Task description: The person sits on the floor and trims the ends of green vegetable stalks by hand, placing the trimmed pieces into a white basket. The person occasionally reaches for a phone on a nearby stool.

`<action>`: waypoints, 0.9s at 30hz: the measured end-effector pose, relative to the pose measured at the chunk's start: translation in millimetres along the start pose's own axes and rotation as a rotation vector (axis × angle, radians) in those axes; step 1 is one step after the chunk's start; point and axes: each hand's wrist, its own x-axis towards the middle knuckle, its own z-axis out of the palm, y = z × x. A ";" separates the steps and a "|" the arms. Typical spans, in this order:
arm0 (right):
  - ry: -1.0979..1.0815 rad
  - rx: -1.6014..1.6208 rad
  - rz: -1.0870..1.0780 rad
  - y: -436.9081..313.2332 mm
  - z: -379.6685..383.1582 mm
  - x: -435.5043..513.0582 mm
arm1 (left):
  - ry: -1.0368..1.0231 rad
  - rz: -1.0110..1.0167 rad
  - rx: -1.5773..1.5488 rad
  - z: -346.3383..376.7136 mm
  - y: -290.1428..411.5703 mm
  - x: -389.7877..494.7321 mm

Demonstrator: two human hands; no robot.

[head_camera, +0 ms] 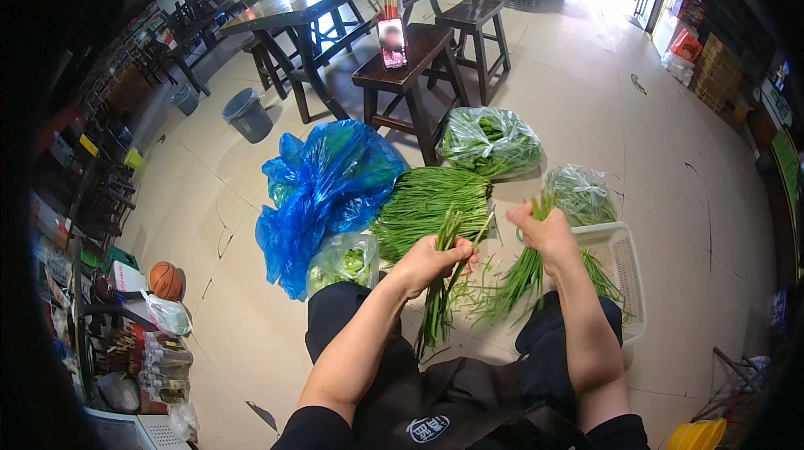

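Note:
My left hand (430, 263) is closed round a bunch of long green chives (434, 315) that hangs down between my knees. One pale-ended stalk sticks out past its fingertips. In my right hand (548, 235) is a second bunch of chives (524, 280), stem ends up, its leaves spreading below; the hand is slightly blurred. Beyond my left hand, a thick pile of chives (433, 205) lies on the floor. To the right, a white plastic basket (635, 286), partly hidden by my right forearm, has chives in it. Loose trimmings (461, 293) litter the floor between my hands.
A blue plastic bag (333, 180) and clear bags of green vegetables (493, 142) (581, 195) (345, 264) surround the pile. Behind them, a wooden stool (405, 57) bears a propped phone (392, 43). Grey bins (248, 115) and a basketball (166, 280) are leftward.

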 end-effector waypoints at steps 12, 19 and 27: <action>-0.210 -0.005 0.049 10.7 16.9 -9.5 | -0.046 -0.003 -0.268 -0.8 0.1 1.1; -0.191 0.136 0.043 0.4 35.2 -21.6 | -0.118 -0.007 -0.296 -5.9 -6.6 2.9; -0.088 0.251 0.020 13.5 27.7 -9.4 | -0.154 -0.048 -0.270 0.8 -8.0 3.3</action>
